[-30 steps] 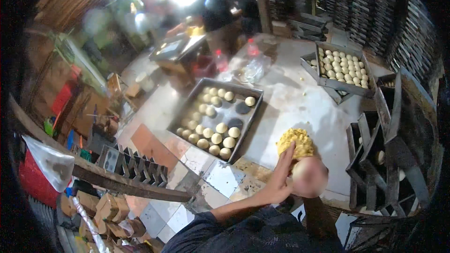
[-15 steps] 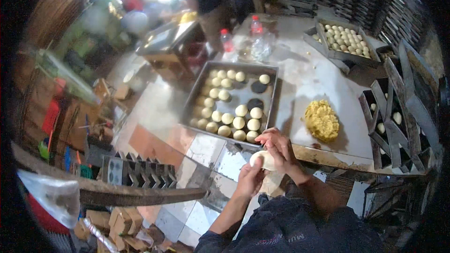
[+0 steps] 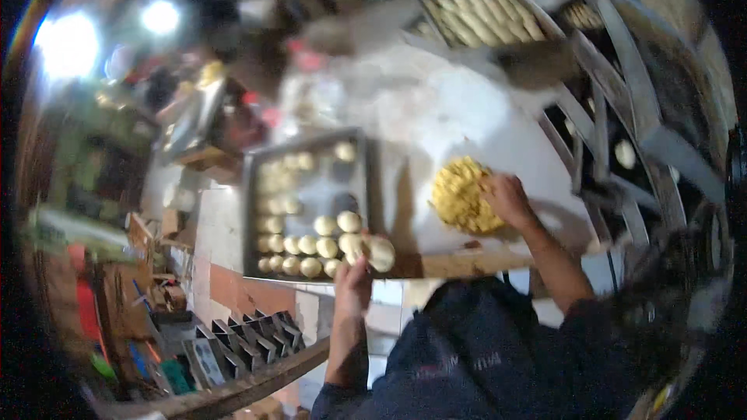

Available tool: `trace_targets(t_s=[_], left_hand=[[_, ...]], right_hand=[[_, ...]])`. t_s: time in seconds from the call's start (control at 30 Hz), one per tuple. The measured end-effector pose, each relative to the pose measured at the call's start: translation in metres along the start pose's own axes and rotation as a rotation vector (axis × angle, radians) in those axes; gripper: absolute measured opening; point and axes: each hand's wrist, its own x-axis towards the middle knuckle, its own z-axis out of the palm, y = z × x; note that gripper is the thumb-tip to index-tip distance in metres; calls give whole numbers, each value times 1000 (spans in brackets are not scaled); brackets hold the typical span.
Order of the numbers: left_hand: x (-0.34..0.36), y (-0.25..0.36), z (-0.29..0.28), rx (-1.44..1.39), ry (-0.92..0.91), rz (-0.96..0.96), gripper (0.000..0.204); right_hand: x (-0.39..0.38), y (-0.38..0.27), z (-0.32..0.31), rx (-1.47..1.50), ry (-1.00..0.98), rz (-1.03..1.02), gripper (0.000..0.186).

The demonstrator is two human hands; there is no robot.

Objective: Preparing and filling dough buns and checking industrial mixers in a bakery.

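Many metal tins (image 3: pixel 249 342) stand in a row at the lower left of the frame. To the right of them, left of the middle, is a big square tray (image 3: pixel 317 188) on the worktop (image 3: pixel 424 120). It holds lots of pale dough balls (image 3: pixel 309 246). They sit close together along the near side, with more up the left side, some along the far side, and one alone near the far right corner. The middle and much of the right side are bare, so the tray looks part done, with room left in it. I cannot tell if those balls have anything inside.

By the tray's near right corner, the left hand (image 3: pixel 356 280) has its grip closed on a flat, round bit of dough (image 3: pixel 380 255). No yellow shows on that bit, so it looks unfilled.

Right of the middle sits a yellow crumbly heap (image 3: pixel 459 196). It is big, so plenty looks left. The right hand (image 3: pixel 507 198) is at its right edge, fingers bent and touching it. I cannot tell if that grip has pinched any.

At the upper right, another tray (image 3: pixel 538 8) looks almost full of pale balls, smeared by blur. At the far right, long metal pans (image 3: pixel 615 89) are stacked crisscross, with a few pale lumps in them.
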Motion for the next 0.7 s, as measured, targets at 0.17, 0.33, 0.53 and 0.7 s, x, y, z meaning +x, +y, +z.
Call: trace_targets(t_s=[0.17,0.33,0.53,0.7], left_hand=[[52,0,47,-33,-177,-37,49],[81,-25,67,98,-121,-141,47],[96,-40,75,108,-96,-159,47],[107,-54,92,92,-108,-210,50]], right_hand=[[20,24,-34,369,-97,20,26],[4,16,-8,186,-67,8,29],[10,23,-18,516,1,149,21],[5,7,0,252,121,-28,24]])
